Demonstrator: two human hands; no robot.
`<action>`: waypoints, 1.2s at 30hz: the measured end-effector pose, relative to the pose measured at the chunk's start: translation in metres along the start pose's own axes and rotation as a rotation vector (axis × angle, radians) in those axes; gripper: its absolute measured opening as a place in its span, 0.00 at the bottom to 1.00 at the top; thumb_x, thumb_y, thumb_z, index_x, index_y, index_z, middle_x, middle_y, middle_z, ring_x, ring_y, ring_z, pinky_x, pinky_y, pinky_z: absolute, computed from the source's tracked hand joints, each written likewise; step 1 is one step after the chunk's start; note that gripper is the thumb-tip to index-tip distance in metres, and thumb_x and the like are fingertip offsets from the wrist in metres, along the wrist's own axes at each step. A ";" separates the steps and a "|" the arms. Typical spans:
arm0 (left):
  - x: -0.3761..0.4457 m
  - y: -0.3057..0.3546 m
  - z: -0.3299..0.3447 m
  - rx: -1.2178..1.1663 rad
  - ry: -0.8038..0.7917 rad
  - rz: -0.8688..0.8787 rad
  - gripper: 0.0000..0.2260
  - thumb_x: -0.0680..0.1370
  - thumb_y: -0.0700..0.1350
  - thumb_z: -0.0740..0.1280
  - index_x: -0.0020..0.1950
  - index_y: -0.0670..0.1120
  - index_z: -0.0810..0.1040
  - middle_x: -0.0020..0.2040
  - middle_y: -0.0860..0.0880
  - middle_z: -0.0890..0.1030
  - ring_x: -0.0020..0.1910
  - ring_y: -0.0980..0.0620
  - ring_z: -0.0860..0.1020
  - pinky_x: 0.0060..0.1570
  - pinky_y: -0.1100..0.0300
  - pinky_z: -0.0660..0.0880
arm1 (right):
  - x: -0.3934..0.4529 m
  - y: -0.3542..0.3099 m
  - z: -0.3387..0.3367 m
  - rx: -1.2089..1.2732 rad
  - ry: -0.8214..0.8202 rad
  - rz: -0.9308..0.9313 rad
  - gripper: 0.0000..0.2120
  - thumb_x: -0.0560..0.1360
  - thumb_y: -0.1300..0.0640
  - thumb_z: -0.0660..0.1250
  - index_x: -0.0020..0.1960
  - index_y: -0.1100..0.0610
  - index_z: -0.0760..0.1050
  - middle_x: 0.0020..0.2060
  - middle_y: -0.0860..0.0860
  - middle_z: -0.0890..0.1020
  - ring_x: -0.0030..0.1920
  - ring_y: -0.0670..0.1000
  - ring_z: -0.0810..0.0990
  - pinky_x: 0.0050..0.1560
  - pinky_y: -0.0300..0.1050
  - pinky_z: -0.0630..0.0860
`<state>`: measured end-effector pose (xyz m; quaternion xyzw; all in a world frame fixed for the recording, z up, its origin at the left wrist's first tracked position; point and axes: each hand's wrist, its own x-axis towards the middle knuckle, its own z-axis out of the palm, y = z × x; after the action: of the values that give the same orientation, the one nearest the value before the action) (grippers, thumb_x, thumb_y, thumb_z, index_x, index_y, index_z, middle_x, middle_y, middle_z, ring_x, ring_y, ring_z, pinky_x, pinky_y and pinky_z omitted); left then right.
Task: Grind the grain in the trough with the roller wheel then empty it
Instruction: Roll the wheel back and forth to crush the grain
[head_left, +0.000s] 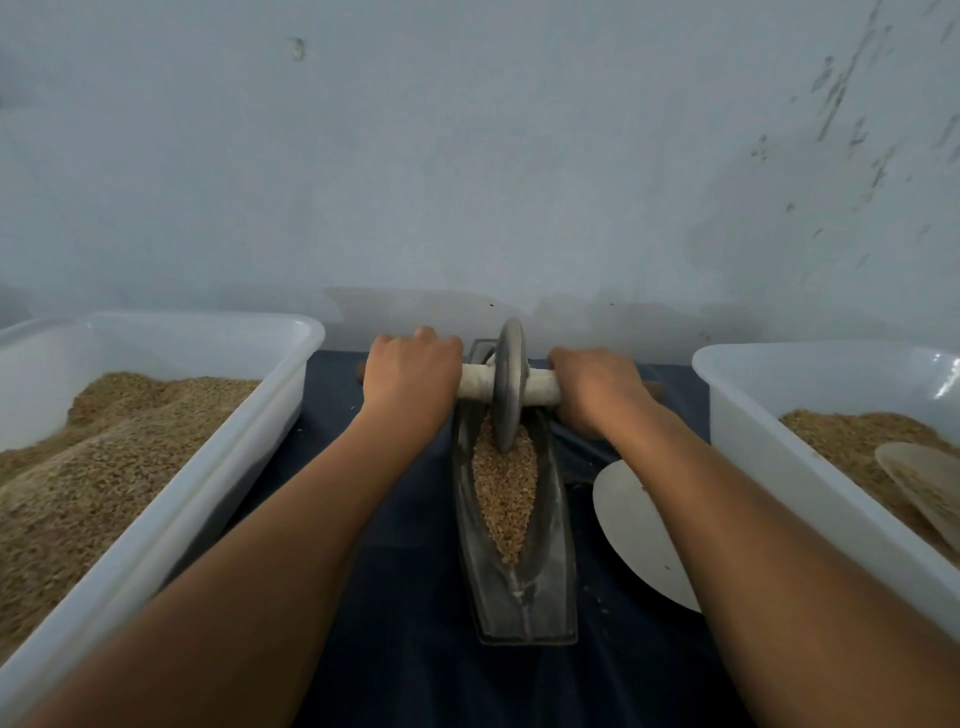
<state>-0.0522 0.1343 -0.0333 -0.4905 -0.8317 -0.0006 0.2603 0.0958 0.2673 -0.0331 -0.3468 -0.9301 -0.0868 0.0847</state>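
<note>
Roller wheel standing on edge at the far end of the trough, rim sunk into the grain. Left hand curled over the axle handle left of the wheel; right hand wrapped round the handle right of the wheel. Both fists closed on it, knuckles up, arms reaching out over the trough.

Risks, as judged from here:
- Wheel sitting near the far tip of the trough; pushing further likely to ride over the lip and run off onto the dark cloth on the worktop.
- Uneven pressure between the hands likely to tilt the wheel and throw grain over the trough sides.
- Trough narrow and loose on the cloth; hard stroke could slide or rock it.
- Grain heaped mostly on the near side of the wheel, looking whole; grinding far from done, emptying premature.

Grain lying in the trough channel, nearer the body than both hands, between the forearms. White tub of grain left of the trough, second tub right of it, pale flat scoop just right of the trough, partly under the right forearm.
</note>
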 end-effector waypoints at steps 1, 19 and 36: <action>-0.001 0.000 0.000 -0.001 0.000 0.001 0.09 0.75 0.43 0.67 0.53 0.49 0.72 0.48 0.48 0.75 0.43 0.46 0.78 0.42 0.54 0.65 | 0.000 0.000 0.000 -0.001 0.002 0.000 0.17 0.75 0.52 0.71 0.61 0.53 0.72 0.52 0.54 0.81 0.51 0.56 0.79 0.42 0.48 0.69; -0.065 0.005 -0.031 -0.077 -0.230 -0.036 0.16 0.73 0.48 0.71 0.57 0.50 0.71 0.45 0.50 0.73 0.41 0.50 0.72 0.43 0.54 0.66 | -0.081 -0.014 -0.016 -0.036 -0.017 -0.001 0.15 0.72 0.55 0.70 0.55 0.53 0.68 0.46 0.51 0.78 0.41 0.54 0.72 0.42 0.50 0.65; -0.039 0.005 -0.021 -0.041 -0.155 -0.025 0.07 0.74 0.41 0.68 0.50 0.49 0.76 0.40 0.50 0.75 0.39 0.48 0.72 0.43 0.54 0.64 | -0.043 -0.012 -0.015 0.015 -0.135 0.049 0.17 0.71 0.54 0.71 0.55 0.52 0.67 0.44 0.52 0.77 0.42 0.56 0.74 0.40 0.49 0.67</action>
<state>-0.0242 0.1001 -0.0335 -0.4838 -0.8552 0.0173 0.1849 0.1218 0.2281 -0.0288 -0.3740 -0.9255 -0.0540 0.0265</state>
